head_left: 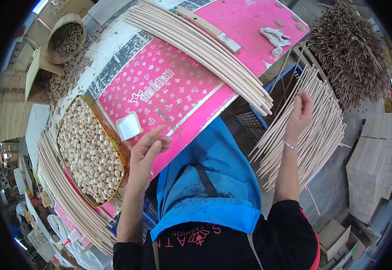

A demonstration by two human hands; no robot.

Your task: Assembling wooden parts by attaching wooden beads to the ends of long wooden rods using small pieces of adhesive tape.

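Observation:
My left hand (147,150) rests at the near edge of a pink patterned table top (169,85), fingers apart and holding nothing, index finger pointing toward a small white square dish (129,126). Just left of it stands a shallow tray of round wooden beads (88,148). My right hand (300,111) reaches out to a slanted bundle of thin wooden sticks (315,135) beside the table. Its fingers lie among the sticks, and the grip itself is hidden. A blue apron (205,180) covers my lap between both arms.
Long curved wooden rods (205,49) lie across the table, and more curved rods (70,198) sit beyond the bead tray. A white cloth (274,38) lies at the far corner. A basket of wooden rings (67,38), a bristly stick heap (349,49) and stacked boards (371,166) surround the table.

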